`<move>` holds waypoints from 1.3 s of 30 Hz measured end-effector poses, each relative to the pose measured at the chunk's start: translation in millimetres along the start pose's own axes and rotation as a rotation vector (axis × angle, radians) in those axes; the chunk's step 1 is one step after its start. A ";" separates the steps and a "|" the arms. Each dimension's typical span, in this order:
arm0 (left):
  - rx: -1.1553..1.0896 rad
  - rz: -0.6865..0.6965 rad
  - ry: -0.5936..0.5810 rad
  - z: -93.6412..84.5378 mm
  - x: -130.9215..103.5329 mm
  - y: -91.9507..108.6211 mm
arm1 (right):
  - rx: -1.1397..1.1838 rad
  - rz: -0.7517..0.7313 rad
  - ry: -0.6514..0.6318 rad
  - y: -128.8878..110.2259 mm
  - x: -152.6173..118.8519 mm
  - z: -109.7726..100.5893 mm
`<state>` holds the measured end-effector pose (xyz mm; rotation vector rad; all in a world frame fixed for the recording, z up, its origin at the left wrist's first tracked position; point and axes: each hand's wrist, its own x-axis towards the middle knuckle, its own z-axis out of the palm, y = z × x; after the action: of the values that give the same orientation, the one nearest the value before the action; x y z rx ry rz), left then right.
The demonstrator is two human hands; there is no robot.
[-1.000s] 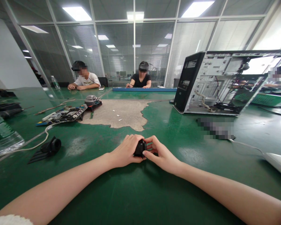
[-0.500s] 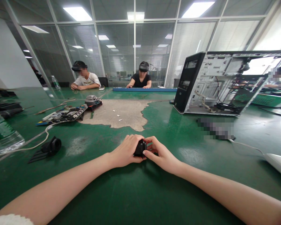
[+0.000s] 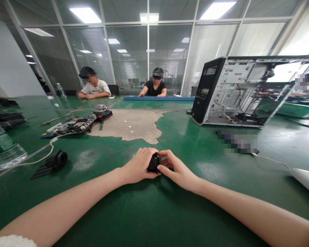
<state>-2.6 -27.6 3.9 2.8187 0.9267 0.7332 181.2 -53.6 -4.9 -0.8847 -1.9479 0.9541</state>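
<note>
A small black object (image 3: 153, 162) is between my two hands, low in the middle of the view, above the green table (image 3: 113, 212). My left hand (image 3: 139, 165) is wrapped round its left side, with the thumb below it. The fingertips and thumb of my right hand (image 3: 177, 170) pinch its right edge. Much of the object is covered by my fingers, and its underside cannot be seen.
A black fan-shaped part (image 3: 57, 160), a circuit board (image 3: 69, 126), a cooler (image 3: 102, 111) and a water bottle (image 3: 3, 144) lie or stand at left. An open computer case (image 3: 211, 92) stands at right, near a white device (image 3: 307, 179). Two people sit opposite.
</note>
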 end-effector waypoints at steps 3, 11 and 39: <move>-0.002 0.000 -0.001 -0.3 0.0 -0.2 | 0.052 0.033 -0.033 -1.6 -0.7 -0.1; -0.012 0.007 0.017 0.8 -0.2 -1.3 | -0.118 -0.150 0.040 -3.5 -2.2 -1.6; 0.001 0.006 0.006 0.4 -0.1 -1.1 | 0.065 0.011 -0.015 -1.3 -0.8 -0.4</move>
<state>-3.0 -26.7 3.2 2.8234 0.9204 0.7427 181.6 -54.7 -3.9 -0.8544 -1.9154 1.0274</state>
